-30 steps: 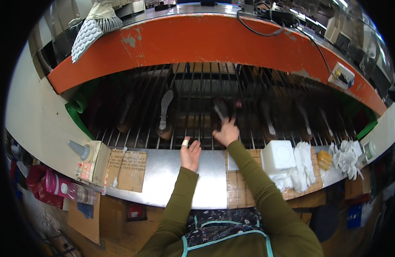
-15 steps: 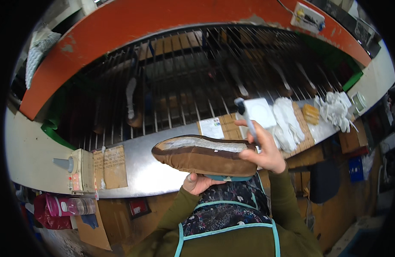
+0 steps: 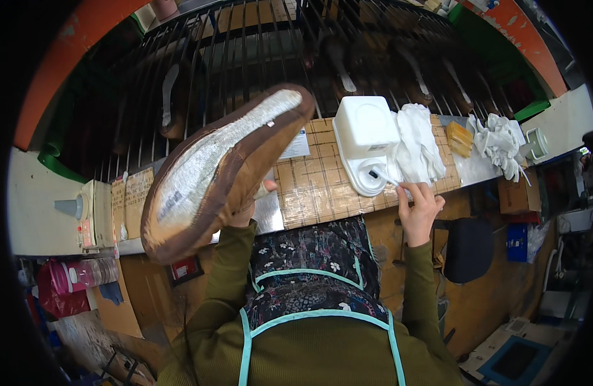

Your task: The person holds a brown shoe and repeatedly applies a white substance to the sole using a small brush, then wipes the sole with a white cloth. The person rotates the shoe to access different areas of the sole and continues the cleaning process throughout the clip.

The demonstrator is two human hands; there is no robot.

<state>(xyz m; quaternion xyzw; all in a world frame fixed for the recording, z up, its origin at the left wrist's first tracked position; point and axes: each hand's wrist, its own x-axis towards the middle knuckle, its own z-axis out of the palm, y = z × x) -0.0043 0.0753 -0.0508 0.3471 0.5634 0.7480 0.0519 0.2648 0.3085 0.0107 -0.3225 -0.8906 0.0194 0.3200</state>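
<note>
My left hand (image 3: 243, 213) grips a brown suede shoe upper (image 3: 248, 168) from beneath, raised at the left above the bench edge. Its underside is turned up, showing a long pale silvery-grey strip framed by a dark brown margin. Most of my left fingers are hidden behind the shoe. My right hand (image 3: 418, 207) pinches the thin whitish handle of a small brush (image 3: 389, 179). The brush's dark tip is at the round cup at the front of a white plastic dispenser (image 3: 367, 128); whether it touches the contents is unclear.
White gloves (image 3: 418, 145) lie beside the dispenser on a cardboard sheet (image 3: 309, 193). Farther right are a yellow block (image 3: 460, 140) and more crumpled gloves (image 3: 500, 145). Behind the bench, a dark barred rack (image 3: 251, 71) carries several shoes. A pink-lidded bottle (image 3: 97, 275) stands at lower left.
The shoe has swung left and tilted, its underside now facing up more. My right hand has left the shoe and brought the brush to the dispenser's cup. The view has shifted too.
</note>
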